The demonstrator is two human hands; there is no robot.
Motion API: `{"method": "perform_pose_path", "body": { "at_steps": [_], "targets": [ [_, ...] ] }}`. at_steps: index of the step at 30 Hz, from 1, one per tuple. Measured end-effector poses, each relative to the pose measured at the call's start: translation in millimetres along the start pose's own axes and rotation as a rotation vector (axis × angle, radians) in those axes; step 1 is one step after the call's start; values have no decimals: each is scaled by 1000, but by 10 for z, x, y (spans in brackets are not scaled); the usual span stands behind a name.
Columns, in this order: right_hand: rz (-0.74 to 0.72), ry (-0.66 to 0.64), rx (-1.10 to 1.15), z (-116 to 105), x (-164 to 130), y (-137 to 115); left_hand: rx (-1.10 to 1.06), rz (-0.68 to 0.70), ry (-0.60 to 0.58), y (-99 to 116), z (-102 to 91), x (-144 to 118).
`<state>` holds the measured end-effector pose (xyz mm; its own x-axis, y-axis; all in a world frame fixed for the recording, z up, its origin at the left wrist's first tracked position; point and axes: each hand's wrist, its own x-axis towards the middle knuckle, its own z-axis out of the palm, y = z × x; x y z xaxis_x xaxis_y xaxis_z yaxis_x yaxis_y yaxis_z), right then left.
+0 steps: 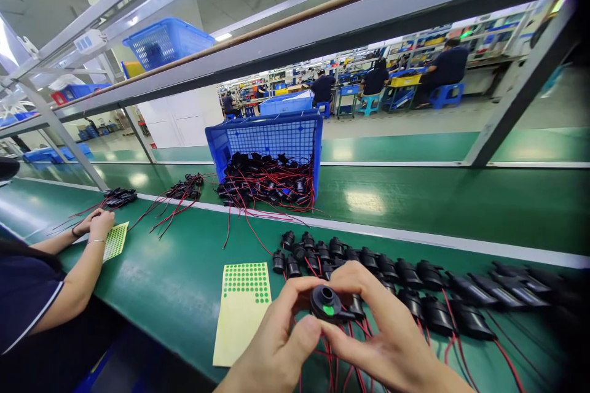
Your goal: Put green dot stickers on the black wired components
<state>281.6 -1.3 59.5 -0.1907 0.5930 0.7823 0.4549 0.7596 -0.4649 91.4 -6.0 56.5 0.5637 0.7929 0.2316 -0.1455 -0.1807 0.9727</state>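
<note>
black part [319, 304] bearing green sticker [328, 310]

Lettering, brands, numbers: none legible.

Item 1. Round green label [328, 310], plain, on the upper face of a black part [318, 302], beside its central raised ring.

Item 2. Yellow label sheet [233, 334], lying on the green bench; rows of round green labels fill its upper portion, the lowest rows partly used, the lower portion bare. Text, if any, indiscernible.

Item 3. Second label sheet [115, 242], at left beside a co-worker's hands [96, 221]; green dots in rows.

Item 4. Green-lit spot [467, 33], far background; too small to read.
</note>
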Motion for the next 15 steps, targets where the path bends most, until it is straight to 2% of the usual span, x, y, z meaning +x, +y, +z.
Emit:
{"method": "perform_pose_path", "body": {
  "at_steps": [2,4,7,11,15],
  "targets": [
    [58,-43,45,-13,-14,2,-67,-17,-19,-53,-55,11],
    [163,-143,119,-35,-16,7,-176,-62,-44,-105,-93,36],
    [350,-285,253,-74,7,36,-455,-145,-28,-164,-61,84],
    [510,-342,351,-100,52,105,-916,-285,86,-163,118,127],
    [531,-334,344,-79,73,146,-1148,-409,209,-103,228,144]
  ]
}}
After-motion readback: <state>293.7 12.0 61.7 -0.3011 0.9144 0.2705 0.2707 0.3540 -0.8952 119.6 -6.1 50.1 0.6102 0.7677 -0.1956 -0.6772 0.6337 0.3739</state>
